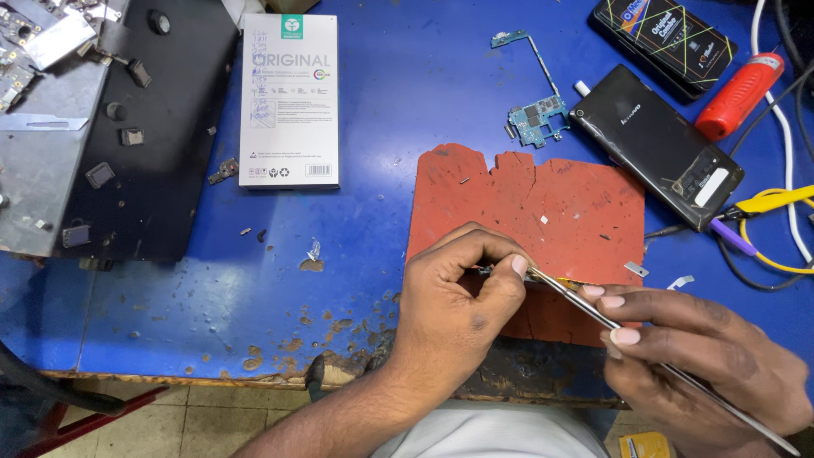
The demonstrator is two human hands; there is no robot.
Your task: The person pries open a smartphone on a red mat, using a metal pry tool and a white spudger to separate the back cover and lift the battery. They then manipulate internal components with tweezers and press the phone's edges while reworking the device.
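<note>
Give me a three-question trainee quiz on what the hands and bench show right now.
1. True or false: the right hand holds a thin metal tool.
2. What does the left hand rest on: A) white box, B) red mat, C) black phone?
3. Fill in: the green circuit board lies just to the ____ of the black phone in the picture.

Key: 1 true. 2 B, the red mat; the tiny part it pinches is too small to identify. 3 left.

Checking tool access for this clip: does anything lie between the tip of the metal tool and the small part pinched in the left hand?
Nothing visible does. The right hand runs the thin metal tool straight to the small part pinched by the left hand over the red mat.
</note>
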